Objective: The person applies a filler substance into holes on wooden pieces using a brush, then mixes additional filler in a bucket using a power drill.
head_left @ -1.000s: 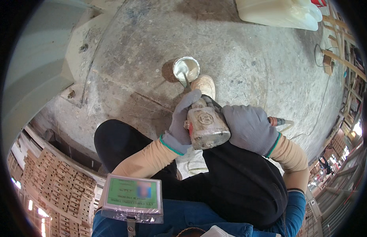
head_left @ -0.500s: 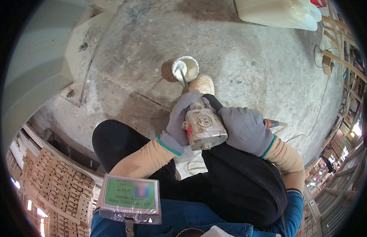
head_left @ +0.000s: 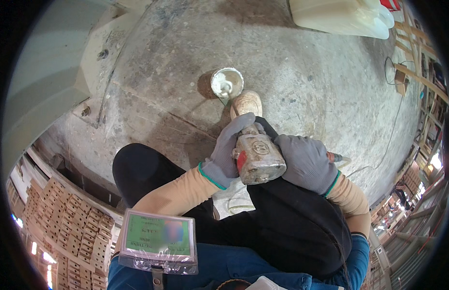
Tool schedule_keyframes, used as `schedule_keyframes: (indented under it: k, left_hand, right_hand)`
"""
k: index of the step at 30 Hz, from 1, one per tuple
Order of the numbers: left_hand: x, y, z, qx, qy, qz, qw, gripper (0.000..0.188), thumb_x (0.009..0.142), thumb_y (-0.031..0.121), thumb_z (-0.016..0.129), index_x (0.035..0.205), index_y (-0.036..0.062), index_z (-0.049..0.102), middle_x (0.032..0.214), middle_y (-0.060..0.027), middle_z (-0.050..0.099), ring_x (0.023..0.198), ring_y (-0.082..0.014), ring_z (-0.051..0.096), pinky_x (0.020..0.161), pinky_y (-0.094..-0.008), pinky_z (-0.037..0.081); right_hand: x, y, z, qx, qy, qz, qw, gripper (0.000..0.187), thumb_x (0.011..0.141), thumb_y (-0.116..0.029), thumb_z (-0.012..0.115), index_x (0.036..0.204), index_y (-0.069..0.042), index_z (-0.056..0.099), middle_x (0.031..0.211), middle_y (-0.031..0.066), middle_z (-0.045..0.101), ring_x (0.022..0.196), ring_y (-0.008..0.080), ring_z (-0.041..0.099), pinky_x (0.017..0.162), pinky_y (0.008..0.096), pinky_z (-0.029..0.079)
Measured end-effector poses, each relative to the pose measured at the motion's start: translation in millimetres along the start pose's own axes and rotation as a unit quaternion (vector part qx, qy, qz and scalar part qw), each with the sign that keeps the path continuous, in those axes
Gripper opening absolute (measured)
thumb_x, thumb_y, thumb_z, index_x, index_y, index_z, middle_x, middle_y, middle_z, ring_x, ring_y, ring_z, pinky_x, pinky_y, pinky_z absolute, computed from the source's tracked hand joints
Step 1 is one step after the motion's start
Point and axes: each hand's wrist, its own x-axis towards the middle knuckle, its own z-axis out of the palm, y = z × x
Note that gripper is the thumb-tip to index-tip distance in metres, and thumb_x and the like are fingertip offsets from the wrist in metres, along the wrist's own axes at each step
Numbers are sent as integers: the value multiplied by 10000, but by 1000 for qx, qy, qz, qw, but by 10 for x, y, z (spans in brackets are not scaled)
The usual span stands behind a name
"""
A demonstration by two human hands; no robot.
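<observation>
Both gloved hands, left hand [head_left: 229,150] and right hand [head_left: 306,162], fingers wrapped tight around a worn power tool [head_left: 257,157], which could kick and slip near the shoe [head_left: 247,103].

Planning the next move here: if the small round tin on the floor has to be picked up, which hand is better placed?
Left, probably. The left hand wraps the front of the grey power tool, nearest the tin. The right hand grips the rear, farther back.
</observation>
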Motion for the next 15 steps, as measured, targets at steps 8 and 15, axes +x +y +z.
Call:
schedule_keyframes:
  k: [8,15]
  left_hand:
    - [-89,10,37,-32,-11,37,999,300,897,336,549,1077,96,562,964,-108,596,918,-233,603,821,-377,526]
    - [-69,218,164,-49,-53,-39,997,329,895,334,559,1098,75,562,976,-112,611,915,-232,614,830,-377,527]
  right_hand:
    - [57,-19,28,7,-2,-10,1000,179,714,-186,599,784,-63,489,603,104,557,565,260,609,485,369,458]
    - [142,-53,49,-20,54,-15,998,149,711,-186,587,761,-78,496,605,92,561,534,229,594,454,353,430]
